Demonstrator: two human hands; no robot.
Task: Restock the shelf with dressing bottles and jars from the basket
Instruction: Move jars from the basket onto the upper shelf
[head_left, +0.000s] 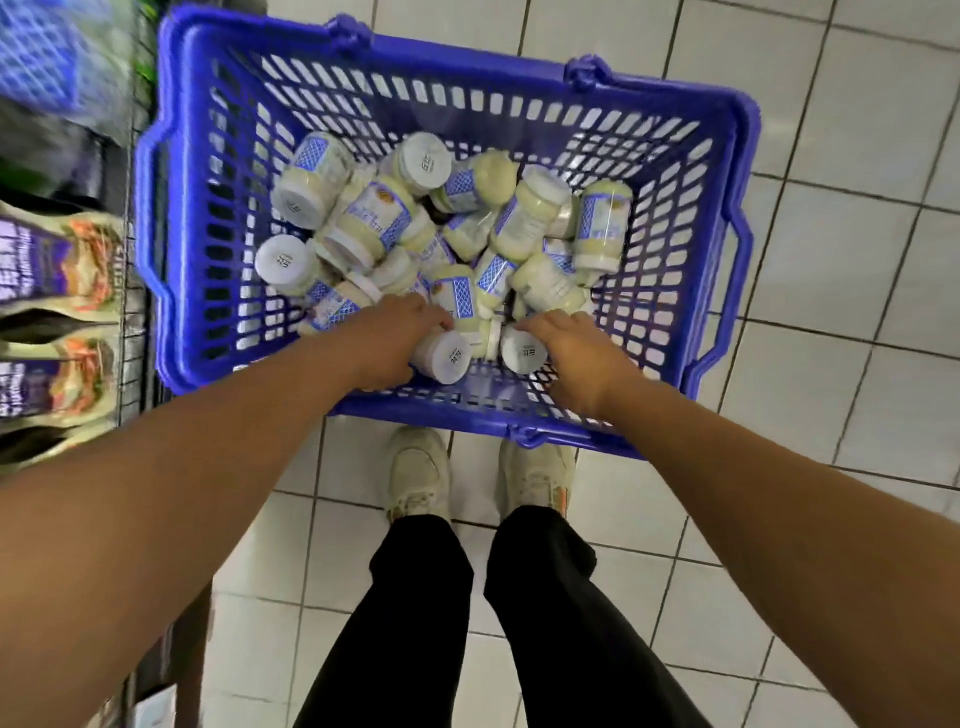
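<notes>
I am looking down at a white tiled floor (857, 260) with dark grout lines, and a blue plastic basket (218, 171) sits on it just ahead of my pale shoes (418, 475). My black trousers (415, 623) fill the lower middle of the view. Along the left edge runs a shelf (130, 291) with a wire front, and on it I see blurred pouches (57, 260) printed in purple and orange.

The basket is heaped with jars (363, 218) of a pale cream dressing, each with a white lid and a blue patterned label. They lie tumbled on their sides and at angles, touching one another, gathered toward the middle and near wall.

Both my arms reach down into the near end of the basket. My left hand (395, 338) is curled over a jar lying on its side (441, 356), fingers wrapped across its body and the white lid pointing toward me; the grip looks closed on it. My right hand (571, 348) is cupped, palm down, over a second jar (522, 351) just beside the first, its lid also facing me. The fingers bend over the top of that jar and touch it, but I cannot tell whether they actually clamp it. The two jars lie close together between my hands, against the near wall of the basket.
</notes>
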